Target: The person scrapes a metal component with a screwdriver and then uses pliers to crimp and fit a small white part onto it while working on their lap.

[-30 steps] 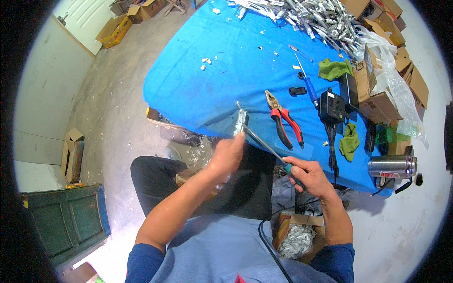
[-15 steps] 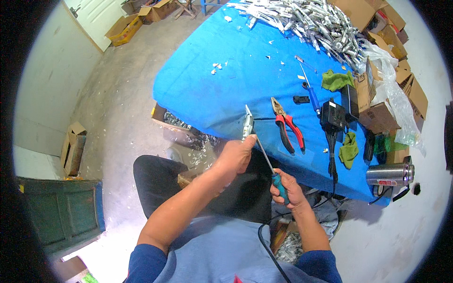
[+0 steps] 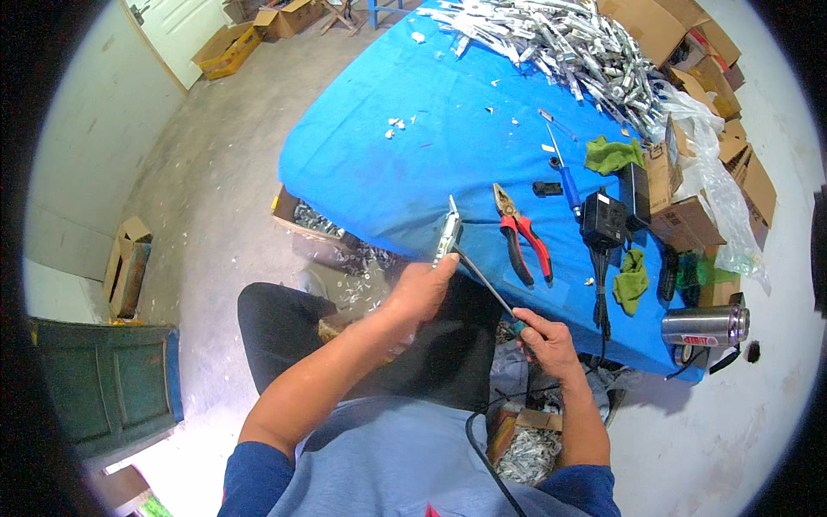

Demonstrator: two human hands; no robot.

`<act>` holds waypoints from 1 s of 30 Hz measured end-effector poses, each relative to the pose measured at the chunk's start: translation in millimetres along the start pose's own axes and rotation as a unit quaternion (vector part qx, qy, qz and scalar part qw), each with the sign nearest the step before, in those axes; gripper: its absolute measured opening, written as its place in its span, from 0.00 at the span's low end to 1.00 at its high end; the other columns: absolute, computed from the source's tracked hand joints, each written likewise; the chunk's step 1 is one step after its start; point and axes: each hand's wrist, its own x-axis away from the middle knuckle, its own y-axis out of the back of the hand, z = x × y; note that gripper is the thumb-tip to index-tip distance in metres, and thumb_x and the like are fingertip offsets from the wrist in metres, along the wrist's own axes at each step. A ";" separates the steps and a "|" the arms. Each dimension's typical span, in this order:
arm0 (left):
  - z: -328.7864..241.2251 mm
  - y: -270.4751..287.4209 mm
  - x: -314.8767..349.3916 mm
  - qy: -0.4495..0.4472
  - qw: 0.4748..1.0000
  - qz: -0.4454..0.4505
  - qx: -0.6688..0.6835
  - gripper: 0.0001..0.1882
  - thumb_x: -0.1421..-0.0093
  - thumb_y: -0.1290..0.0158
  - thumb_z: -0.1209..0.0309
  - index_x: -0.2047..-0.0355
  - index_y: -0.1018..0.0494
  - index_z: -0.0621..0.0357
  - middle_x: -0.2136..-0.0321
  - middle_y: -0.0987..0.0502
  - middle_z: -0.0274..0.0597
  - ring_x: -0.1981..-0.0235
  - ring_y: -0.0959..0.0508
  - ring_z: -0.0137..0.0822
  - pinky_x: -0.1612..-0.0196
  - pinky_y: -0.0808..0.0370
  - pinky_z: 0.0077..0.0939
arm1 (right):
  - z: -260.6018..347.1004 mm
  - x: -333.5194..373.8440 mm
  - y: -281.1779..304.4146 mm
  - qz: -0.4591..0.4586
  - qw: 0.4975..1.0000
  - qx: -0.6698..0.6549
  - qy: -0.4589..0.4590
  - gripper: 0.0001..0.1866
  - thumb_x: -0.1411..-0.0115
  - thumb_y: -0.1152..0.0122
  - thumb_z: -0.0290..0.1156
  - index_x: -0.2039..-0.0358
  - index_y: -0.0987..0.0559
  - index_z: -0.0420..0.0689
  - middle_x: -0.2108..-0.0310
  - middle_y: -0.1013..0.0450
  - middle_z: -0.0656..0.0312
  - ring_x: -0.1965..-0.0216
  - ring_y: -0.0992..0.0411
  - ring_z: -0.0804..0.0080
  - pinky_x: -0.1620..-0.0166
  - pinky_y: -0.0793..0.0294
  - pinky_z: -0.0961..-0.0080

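My left hand [image 3: 424, 291] is closed around the lower end of a slim silver-white metal part [image 3: 448, 233], which points up and away over the near edge of the blue-covered table [image 3: 362, 146]. In my right hand [image 3: 550, 343] is a screwdriver [image 3: 487, 283], its teal handle mostly hidden by my fingers. The shaft slants up to the left, and its tip reaches the metal part just above my left thumb; I cannot tell exactly where it engages. Red-and-black pliers [image 3: 524, 243] lie with jaws parted on the cloth, right of the metal part.
A blue-handled screwdriver [image 3: 569, 185], a black power adapter [image 3: 603, 220], green cloths [image 3: 631, 283] and a steel flask [image 3: 706, 327] occupy the table's right side. A heap of similar metal parts [image 3: 568, 52] covers the far end. Below the left edge stands a box of small pieces [image 3: 314, 226].
My right hand has moved slightly up and right, and its grip has turned over the screwdriver handle. My left hand and the metal part have shifted slightly left and toward me.
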 end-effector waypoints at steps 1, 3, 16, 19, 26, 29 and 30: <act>-1.2 1.3 -0.9 0.002 1.000 -0.003 0.000 0.27 0.37 0.52 0.46 0.87 0.40 0.46 0.89 0.45 0.24 0.90 0.48 0.22 0.86 0.54 0.22 | 3.2 -3.1 3.9 0.005 1.000 0.021 0.008 0.20 0.36 0.42 0.39 0.46 0.24 0.46 0.77 0.26 0.65 0.81 0.32 0.83 0.76 0.31 0.83; -0.3 6.6 -3.1 0.003 1.000 0.004 -0.005 0.28 0.37 0.52 0.45 0.87 0.43 0.45 0.89 0.46 0.24 0.90 0.49 0.22 0.86 0.55 0.22 | 12.8 -6.5 6.8 0.017 1.000 0.018 -0.001 0.19 0.37 0.42 0.37 0.46 0.24 0.45 0.76 0.26 0.65 0.80 0.32 0.83 0.76 0.30 0.82; -15.2 30.5 3.8 0.040 0.994 0.074 0.073 0.31 0.39 0.54 0.40 0.88 0.51 0.42 0.88 0.52 0.22 0.89 0.53 0.22 0.84 0.59 0.21 | 53.4 -17.6 -4.4 -0.008 0.956 0.255 0.146 0.21 0.43 0.40 0.25 0.47 0.25 0.44 0.65 0.24 0.50 0.63 0.24 0.57 0.60 0.26 0.69; -10.6 38.1 -3.6 0.052 0.989 0.097 0.095 0.29 0.39 0.54 0.41 0.88 0.46 0.42 0.88 0.50 0.22 0.88 0.50 0.23 0.84 0.56 0.23 | 63.5 -16.8 -11.6 -0.027 0.940 0.285 0.186 0.20 0.43 0.41 0.24 0.48 0.24 0.45 0.67 0.25 0.51 0.66 0.25 0.56 0.63 0.26 0.69; -7.8 35.8 -8.7 0.049 0.990 0.088 0.098 0.31 0.39 0.55 0.37 0.88 0.50 0.42 0.89 0.51 0.24 0.88 0.52 0.24 0.83 0.57 0.22 | 60.5 -18.6 -16.6 -0.021 0.960 0.238 0.145 0.19 0.42 0.41 0.24 0.49 0.24 0.43 0.69 0.25 0.51 0.68 0.24 0.57 0.65 0.26 0.70; -5.0 31.5 -9.5 0.048 0.992 0.071 0.090 0.32 0.39 0.55 0.37 0.88 0.50 0.42 0.89 0.51 0.24 0.88 0.52 0.24 0.83 0.57 0.23 | 58.2 -19.1 -17.5 -0.022 0.965 0.199 0.171 0.19 0.40 0.43 0.25 0.48 0.24 0.43 0.69 0.24 0.51 0.69 0.25 0.61 0.64 0.26 0.70; -4.9 30.0 -10.6 0.047 0.993 0.068 0.087 0.32 0.39 0.56 0.37 0.88 0.50 0.42 0.89 0.51 0.24 0.88 0.52 0.24 0.83 0.57 0.23 | 56.1 -19.5 -16.1 -0.011 0.975 0.172 0.138 0.18 0.39 0.43 0.26 0.48 0.25 0.43 0.69 0.23 0.53 0.71 0.25 0.64 0.65 0.26 0.72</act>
